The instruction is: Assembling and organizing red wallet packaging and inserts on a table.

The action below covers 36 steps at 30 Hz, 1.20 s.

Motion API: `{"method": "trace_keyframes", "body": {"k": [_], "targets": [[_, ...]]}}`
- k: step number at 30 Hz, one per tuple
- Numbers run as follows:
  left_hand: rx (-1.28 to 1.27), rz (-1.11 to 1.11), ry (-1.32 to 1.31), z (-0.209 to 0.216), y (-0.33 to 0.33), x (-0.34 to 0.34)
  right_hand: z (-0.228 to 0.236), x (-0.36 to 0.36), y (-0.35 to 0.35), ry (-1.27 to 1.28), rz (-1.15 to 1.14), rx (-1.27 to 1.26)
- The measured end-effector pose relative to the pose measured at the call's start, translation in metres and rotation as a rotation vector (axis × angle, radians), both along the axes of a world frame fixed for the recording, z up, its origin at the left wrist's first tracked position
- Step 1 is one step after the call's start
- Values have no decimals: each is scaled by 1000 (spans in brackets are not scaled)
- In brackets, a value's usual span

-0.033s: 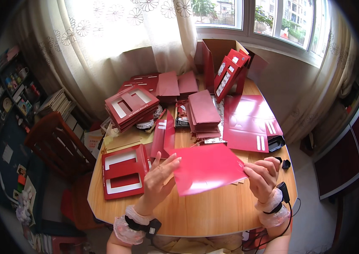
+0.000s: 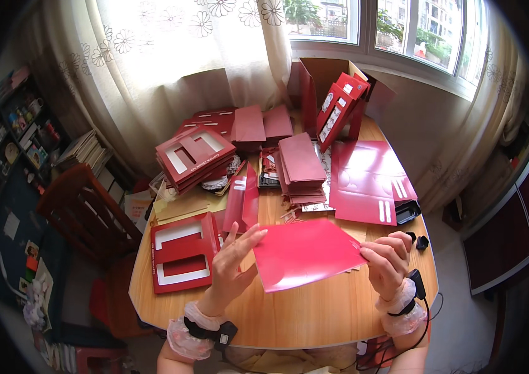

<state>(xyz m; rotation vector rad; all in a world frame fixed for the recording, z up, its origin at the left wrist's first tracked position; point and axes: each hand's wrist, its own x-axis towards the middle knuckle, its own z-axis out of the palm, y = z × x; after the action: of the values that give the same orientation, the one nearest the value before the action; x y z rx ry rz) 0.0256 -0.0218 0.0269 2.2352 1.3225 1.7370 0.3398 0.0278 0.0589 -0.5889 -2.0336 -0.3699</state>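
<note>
Clearly, a glossy, four-sided red sheet [image 2: 308, 255], brightened by glare toward its near-left part, is suspended over the wooden table [image 2: 314, 318], inward from its near edge. Its right corner is pinched between thumb and fingers of the right hand [image 2: 385, 263], while the left hand [image 2: 228, 267] is held with fingers apart beside the sheet's left edge; whether contact is made there cannot be told.

Rm., home: indicated by flower-patterned curtains [image 2: 112, 81] hung at window [image 2: 423, 40]; wdn. chair [image 2: 81, 198] placed by wdn. table [image 2: 295, 318]; shelves [image 2: 20, 128] at L crowded w/ mug [image 2: 36, 104] & misc. sm. items.
</note>
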Motion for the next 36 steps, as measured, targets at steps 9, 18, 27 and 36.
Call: {"method": "trace_keyframes", "body": {"k": [9,18,27,36], "targets": [[-663,-386,-468,-15,-8,5,-31,-11,4,650,219,-680],[-1095,-622,-607,-13,0,-13,-41,-12,16,642,414,-1326],[-1098,-560,-542,-26,0,-5,-56,-17,19,622,398,-1394],[-1180,-535,-666,-26,2,1,-52,-28,9,649,437,-1347]]}}
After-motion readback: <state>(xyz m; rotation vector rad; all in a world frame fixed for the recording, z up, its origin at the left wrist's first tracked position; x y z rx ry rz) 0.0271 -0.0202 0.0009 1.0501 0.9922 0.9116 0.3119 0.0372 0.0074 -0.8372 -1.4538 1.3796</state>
